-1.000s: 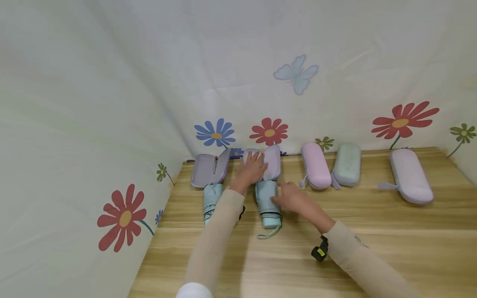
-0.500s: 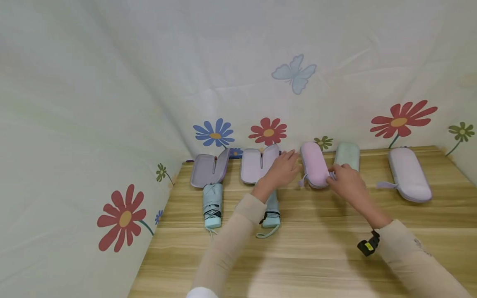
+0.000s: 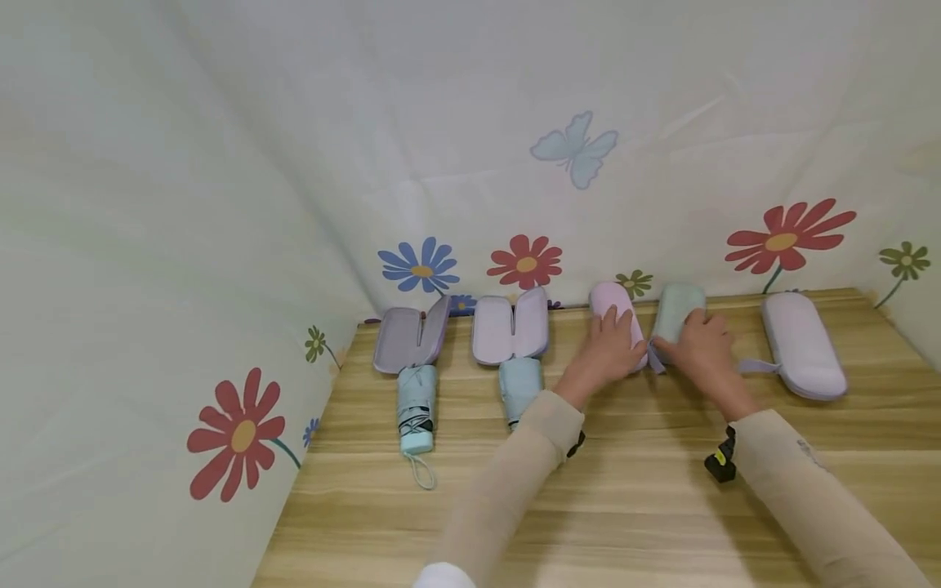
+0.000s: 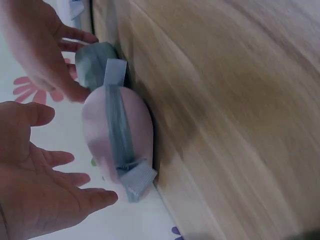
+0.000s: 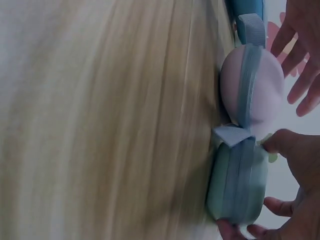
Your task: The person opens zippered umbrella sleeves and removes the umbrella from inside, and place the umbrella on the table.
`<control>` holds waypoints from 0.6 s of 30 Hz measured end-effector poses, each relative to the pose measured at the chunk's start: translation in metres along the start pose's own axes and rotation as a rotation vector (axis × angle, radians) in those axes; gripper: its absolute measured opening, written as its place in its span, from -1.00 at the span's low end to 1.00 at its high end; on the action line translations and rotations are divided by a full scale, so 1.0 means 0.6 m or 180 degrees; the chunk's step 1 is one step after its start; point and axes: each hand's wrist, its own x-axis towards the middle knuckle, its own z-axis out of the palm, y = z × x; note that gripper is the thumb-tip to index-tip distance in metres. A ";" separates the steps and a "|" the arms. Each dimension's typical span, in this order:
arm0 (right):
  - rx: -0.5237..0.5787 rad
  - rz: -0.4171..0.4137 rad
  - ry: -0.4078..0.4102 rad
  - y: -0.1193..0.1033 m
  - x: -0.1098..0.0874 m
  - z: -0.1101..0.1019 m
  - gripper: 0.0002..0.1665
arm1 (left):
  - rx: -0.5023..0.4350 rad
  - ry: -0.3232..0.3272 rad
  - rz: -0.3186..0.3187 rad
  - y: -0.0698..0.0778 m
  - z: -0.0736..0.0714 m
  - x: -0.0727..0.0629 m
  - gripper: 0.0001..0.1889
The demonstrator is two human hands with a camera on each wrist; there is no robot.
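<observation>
Left hand (image 3: 606,353) is spread, partly hiding the rounded pink case (image 3: 608,294); right hand (image 3: 704,349) straddles the green case (image 3: 675,306), grip unclear.

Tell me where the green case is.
The green case lies right of centre in the head view, just right of the pink case, partly behind the right hand.
</observation>
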 end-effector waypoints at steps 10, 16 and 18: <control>-0.0255 0.0085 0.0033 0.059 0.011 -0.030 0.05 | -0.0376 -0.0021 -0.0127 0.015 0.013 0.002 -0.28; -0.0545 -0.0077 -0.0073 0.042 -0.005 -0.052 -0.11 | -0.0282 0.0017 -0.0392 0.021 0.012 0.010 -0.28; -0.0566 -0.0190 -0.0029 0.029 -0.012 -0.052 -0.19 | -0.0176 0.0029 -0.0506 0.026 0.010 0.015 -0.28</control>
